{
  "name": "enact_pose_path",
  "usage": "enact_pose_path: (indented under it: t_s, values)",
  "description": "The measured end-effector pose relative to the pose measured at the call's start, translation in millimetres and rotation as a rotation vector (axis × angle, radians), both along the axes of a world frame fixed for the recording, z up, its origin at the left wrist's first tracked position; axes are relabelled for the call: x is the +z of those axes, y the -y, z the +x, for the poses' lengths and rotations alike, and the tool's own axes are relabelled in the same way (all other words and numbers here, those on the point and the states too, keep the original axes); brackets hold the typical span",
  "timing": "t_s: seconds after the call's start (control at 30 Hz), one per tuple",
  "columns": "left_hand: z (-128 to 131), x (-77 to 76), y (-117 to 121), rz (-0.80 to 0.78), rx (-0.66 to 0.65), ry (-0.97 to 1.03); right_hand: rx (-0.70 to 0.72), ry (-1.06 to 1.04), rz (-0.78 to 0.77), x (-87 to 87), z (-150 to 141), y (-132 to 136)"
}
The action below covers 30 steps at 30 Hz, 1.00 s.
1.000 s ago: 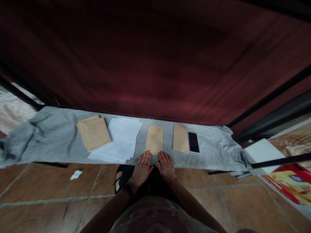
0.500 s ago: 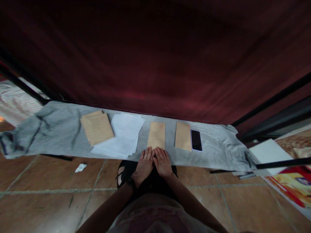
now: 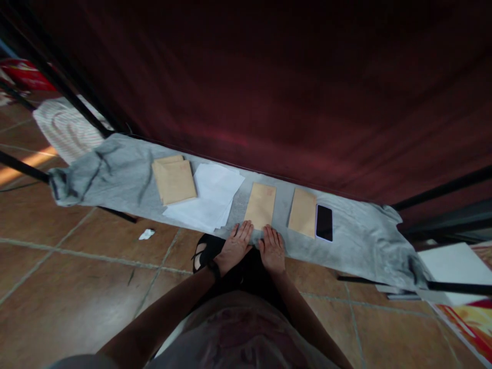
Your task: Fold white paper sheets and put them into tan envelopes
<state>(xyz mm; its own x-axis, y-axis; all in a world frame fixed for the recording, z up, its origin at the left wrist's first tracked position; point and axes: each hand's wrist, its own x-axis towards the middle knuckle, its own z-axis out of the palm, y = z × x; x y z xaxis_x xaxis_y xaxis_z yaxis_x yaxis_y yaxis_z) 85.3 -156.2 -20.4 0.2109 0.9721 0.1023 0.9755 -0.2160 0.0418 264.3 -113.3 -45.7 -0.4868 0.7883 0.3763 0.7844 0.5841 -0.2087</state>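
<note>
A brown paper envelope with a small red mark lies flat on the grey cloth, right in front of me. My left hand rests flat with fingers stretched out, its fingertips at the envelope's near left corner. At the near right corner lies my right hand, also flat, fingers extended. Neither hand grasps anything. A second brown envelope lies to the right, beside a dark-screened phone. On the left, white paper sheets are partly covered by a stack of brown envelopes.
The grey cloth covers a narrow bench or shelf. Behind it hangs a dark red curtain. Black metal bars frame both ends. A scrap of white paper lies on the tiled floor, and a white board stands at right.
My hands have moved apart; before, they lay side by side across the envelope's near edge. The camera view has tilted and shifted. The envelopes, sheets and phone keep their places on the cloth.
</note>
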Motion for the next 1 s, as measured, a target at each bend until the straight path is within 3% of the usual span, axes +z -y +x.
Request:
enact_pose_path:
  t_s: [0.3,0.7,1.0]
  values:
    - [-4,2.3,1,0.006,-0.013,0.001,-0.031,0.013,0.001,-1.7,4,2]
    - [-16,-7.9,4,0.1,0.057,0.053,-0.109,0.012,-0.031,3.1,13,5]
    - [14,-17.1,-11,0.09,-0.035,0.163,0.072,-0.027,-0.13,21.3,-23,-4]
